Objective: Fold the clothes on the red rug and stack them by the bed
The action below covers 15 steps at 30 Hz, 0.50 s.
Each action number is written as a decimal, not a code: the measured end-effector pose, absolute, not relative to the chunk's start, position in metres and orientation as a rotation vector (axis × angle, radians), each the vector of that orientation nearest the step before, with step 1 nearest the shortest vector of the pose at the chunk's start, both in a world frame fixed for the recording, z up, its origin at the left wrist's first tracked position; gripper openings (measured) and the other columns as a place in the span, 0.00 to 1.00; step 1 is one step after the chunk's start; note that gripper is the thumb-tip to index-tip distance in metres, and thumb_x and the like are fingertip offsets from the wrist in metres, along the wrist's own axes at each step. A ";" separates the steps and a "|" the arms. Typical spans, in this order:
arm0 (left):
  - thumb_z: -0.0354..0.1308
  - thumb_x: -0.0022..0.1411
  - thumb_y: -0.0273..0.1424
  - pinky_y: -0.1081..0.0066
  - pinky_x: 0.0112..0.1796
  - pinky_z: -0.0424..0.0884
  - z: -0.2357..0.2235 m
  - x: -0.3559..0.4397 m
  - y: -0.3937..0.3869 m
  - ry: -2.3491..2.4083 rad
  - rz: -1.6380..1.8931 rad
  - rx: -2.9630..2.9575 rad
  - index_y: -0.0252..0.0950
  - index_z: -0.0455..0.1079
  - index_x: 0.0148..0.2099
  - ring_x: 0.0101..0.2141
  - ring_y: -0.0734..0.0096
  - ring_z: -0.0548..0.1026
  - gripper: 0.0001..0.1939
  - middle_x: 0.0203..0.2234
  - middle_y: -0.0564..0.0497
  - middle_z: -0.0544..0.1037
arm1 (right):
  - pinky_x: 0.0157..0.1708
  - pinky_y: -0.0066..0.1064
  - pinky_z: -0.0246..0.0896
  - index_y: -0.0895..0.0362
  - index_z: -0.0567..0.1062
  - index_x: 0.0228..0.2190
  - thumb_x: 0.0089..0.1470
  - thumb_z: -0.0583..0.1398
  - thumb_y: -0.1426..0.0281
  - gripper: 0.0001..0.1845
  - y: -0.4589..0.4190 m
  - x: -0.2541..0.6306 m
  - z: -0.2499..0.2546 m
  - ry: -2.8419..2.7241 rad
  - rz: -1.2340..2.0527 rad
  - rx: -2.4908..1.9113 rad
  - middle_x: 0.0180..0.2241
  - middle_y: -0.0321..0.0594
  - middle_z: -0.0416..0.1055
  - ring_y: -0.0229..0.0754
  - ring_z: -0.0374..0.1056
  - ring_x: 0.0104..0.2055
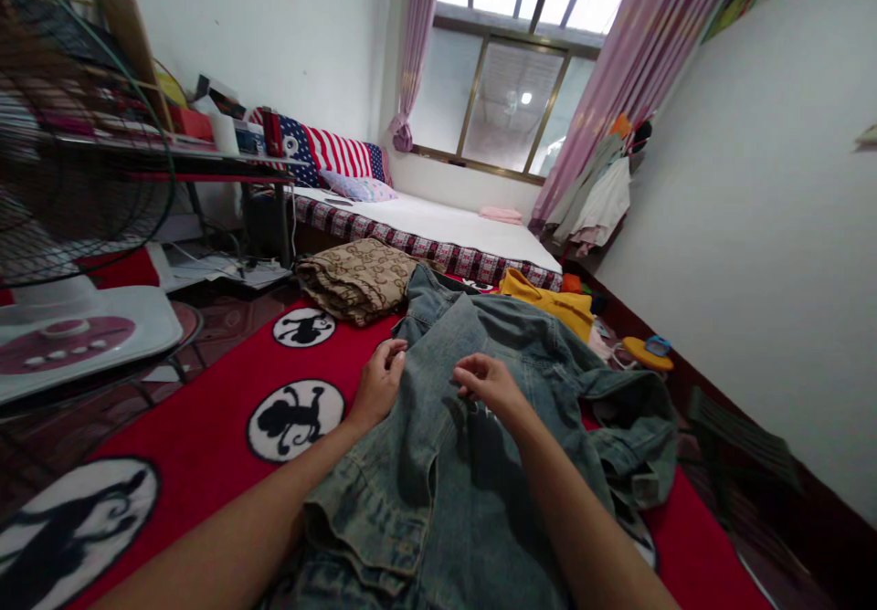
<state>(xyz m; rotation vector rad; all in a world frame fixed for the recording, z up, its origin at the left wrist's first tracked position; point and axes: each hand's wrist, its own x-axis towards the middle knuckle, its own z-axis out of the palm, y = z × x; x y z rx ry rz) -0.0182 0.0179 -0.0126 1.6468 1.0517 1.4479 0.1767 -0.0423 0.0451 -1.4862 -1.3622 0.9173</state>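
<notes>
Denim jacket (445, 363) lies spread on the red blanket (219, 436), with its upper end toward 12 o'clock and one sleeve stretched out to 3 o'clock. At its 10 o'clock edge is the left hand (380, 377), fingers bent and thumb close to them, a narrow gap at most; whether any cloth is caught between them I cannot tell. Just above centre, toward 12 o'clock, is the right hand (490, 383) over the front of the jacket, fingers curled and drawn near the thumb, so narrow too; again I cannot tell whether they grip the fabric. Black monkey figures in white circles show on the blanket, from 8 to 10 o'clock.

Near the jacket's upper end, a tan patterned cloth (360, 281) sits folded at 11 o'clock, and a yellow garment (552, 304) lies at 1 o'clock. Farther out at 2 o'clock a small blue object (658, 345) rests on a yellow disc (644, 359), with a dark green slatted chair (744, 441) at 3 o'clock. A bed (438, 222) stands at 12 o'clock, hanging clothes (599, 208) at 1, a cluttered bench (198, 158) between 10 and 11, and a fan (82, 144) at 10.
</notes>
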 end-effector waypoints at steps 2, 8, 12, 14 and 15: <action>0.48 0.64 0.39 0.62 0.48 0.71 -0.008 -0.019 0.015 1.064 1.432 1.672 0.34 0.71 0.46 0.45 0.61 0.76 0.17 0.42 0.43 0.78 | 0.22 0.26 0.63 0.58 0.75 0.28 0.45 0.65 0.58 0.16 -0.042 0.170 0.027 -1.416 0.871 -1.486 0.24 0.36 0.74 0.36 0.68 0.23; 0.45 0.68 0.41 0.66 0.49 0.70 0.017 -0.017 -0.015 0.722 1.291 1.824 0.35 0.72 0.51 0.47 0.63 0.76 0.21 0.44 0.45 0.80 | 0.42 0.35 0.69 0.51 0.62 0.61 0.49 0.65 0.64 0.39 -0.055 0.159 0.035 -1.707 0.350 -1.298 0.59 0.49 0.62 0.41 0.72 0.39; 0.44 0.68 0.44 0.66 0.46 0.73 0.022 -0.014 -0.026 0.525 1.113 1.787 0.35 0.74 0.48 0.44 0.62 0.78 0.23 0.41 0.44 0.81 | 0.44 0.34 0.66 0.50 0.73 0.51 0.50 0.65 0.68 0.25 -0.060 0.164 0.043 -1.989 0.280 -1.264 0.48 0.41 0.72 0.44 0.71 0.44; 0.43 0.68 0.46 0.67 0.40 0.75 0.020 -0.014 -0.021 0.565 1.126 1.658 0.35 0.73 0.47 0.41 0.62 0.79 0.24 0.39 0.43 0.81 | 0.36 0.31 0.64 0.54 0.78 0.35 0.52 0.63 0.66 0.08 -0.060 0.170 0.042 -1.882 0.315 -1.294 0.32 0.37 0.74 0.41 0.70 0.34; 0.43 0.68 0.47 0.67 0.37 0.75 0.018 -0.015 -0.017 0.604 1.144 1.587 0.34 0.73 0.46 0.38 0.63 0.80 0.25 0.38 0.43 0.81 | 0.33 0.30 0.62 0.55 0.77 0.29 0.52 0.63 0.65 0.06 -0.060 0.174 0.042 -1.767 0.319 -1.300 0.26 0.35 0.71 0.40 0.67 0.30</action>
